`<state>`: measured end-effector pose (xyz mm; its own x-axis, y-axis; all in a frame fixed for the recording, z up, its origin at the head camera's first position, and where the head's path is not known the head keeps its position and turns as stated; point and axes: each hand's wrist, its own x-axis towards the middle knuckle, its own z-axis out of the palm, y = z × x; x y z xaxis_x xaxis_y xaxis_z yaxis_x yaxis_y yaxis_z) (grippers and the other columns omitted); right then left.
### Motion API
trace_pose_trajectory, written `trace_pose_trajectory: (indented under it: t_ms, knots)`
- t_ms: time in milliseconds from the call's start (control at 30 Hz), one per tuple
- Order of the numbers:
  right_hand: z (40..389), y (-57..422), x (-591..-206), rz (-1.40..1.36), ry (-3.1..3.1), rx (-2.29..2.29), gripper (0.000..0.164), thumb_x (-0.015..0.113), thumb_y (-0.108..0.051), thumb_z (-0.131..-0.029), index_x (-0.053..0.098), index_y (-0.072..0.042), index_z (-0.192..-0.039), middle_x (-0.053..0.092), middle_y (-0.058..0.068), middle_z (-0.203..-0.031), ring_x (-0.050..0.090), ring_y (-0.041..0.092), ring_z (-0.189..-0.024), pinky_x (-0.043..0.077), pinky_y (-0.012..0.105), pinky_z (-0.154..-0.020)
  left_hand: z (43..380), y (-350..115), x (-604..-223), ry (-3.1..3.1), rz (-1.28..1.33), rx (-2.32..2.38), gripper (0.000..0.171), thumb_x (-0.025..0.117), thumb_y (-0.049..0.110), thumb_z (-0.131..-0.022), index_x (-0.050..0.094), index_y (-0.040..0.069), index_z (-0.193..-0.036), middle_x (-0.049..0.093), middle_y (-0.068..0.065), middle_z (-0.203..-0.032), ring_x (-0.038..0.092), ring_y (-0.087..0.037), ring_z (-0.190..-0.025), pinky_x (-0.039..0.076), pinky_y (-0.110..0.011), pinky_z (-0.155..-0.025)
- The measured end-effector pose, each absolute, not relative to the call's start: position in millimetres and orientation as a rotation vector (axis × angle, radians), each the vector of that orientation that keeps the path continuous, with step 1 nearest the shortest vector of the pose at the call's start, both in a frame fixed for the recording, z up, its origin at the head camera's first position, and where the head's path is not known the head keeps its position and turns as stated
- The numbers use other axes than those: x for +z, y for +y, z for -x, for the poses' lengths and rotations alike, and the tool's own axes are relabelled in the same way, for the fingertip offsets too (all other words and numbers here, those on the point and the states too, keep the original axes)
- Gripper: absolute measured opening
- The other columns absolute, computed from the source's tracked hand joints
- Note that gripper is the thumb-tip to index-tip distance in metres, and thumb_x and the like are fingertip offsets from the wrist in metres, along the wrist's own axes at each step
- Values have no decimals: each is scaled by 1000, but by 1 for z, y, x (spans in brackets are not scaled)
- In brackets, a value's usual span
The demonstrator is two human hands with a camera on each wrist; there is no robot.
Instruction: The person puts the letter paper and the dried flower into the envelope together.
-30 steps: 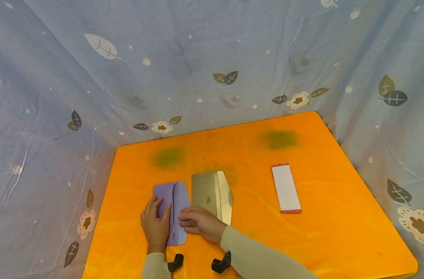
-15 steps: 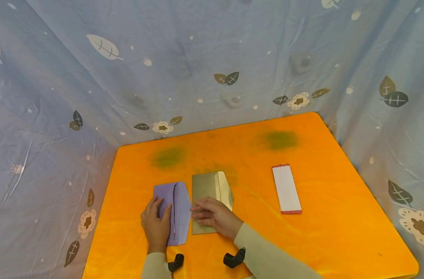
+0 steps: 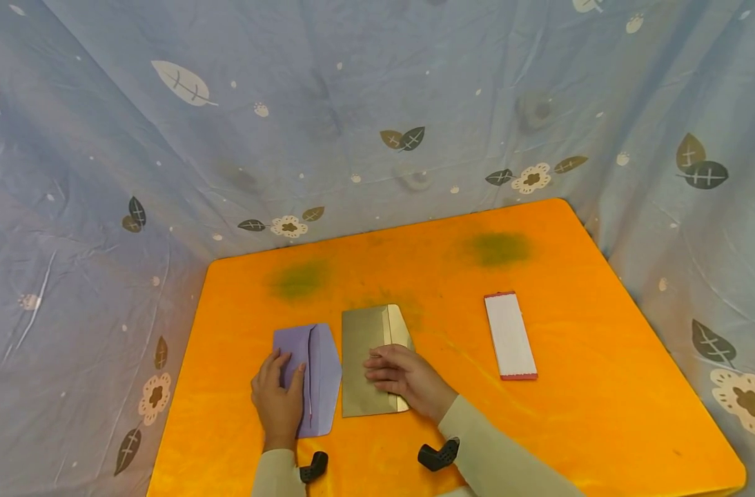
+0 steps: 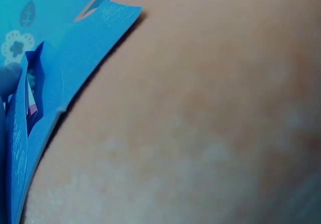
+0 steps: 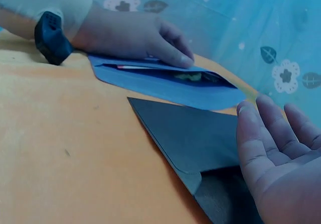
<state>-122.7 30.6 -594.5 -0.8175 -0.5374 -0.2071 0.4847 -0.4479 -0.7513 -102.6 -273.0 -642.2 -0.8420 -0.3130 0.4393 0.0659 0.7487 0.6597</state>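
Observation:
A purple envelope lies on the left with its flap unfolded to the right and its pocket gaping. My left hand rests on its front panel, thumb at the pocket's mouth. In the right wrist view a pale slip with a pinkish end and something greenish show inside the pocket. A gold envelope, flap also unfolded to the right, lies beside it. Over that one is my right hand, fingers loosely extended and holding nothing; the right wrist view shows the fingertips raised above the paper.
A white strip with red ends lies on the right part of the orange table. Patterned curtains enclose the table at the back and both sides. A black device is strapped at each wrist.
My right hand has moved right, from the purple envelope's flap to over the gold envelope. The left hand and both envelopes stay where they were.

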Motion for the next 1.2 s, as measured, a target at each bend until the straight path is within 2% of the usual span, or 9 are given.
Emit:
trace_pose_trajectory:
  t_ms: [267,633,1200]
  knots:
    - [123,46,-601,43,1126,-2295,49,49,-29,-118,47,10,-148,66,16,-131,68,28,-117,55,41,-101,102,-274,-642,-2398,-184,-948,37,84,16,-96,76,4,-130,62,-18,-150,50,-51,-129,30,-69,-104]
    - [119,66,-607,35,1075,-2352,39,48,-27,-118,54,4,-141,66,17,-128,69,30,-116,53,47,-106,102,-273,-641,-2414,-202,-953,36,84,15,-97,75,4,-130,62,-18,-151,49,-50,-130,30,-68,-104]
    - [105,104,-625,129,865,-2427,38,35,-23,-122,61,-2,-139,70,12,-124,71,25,-113,55,41,-102,98,-277,-643,-2370,-190,-1017,34,79,7,-96,77,3,-129,64,-16,-149,51,-48,-129,31,-64,-105]
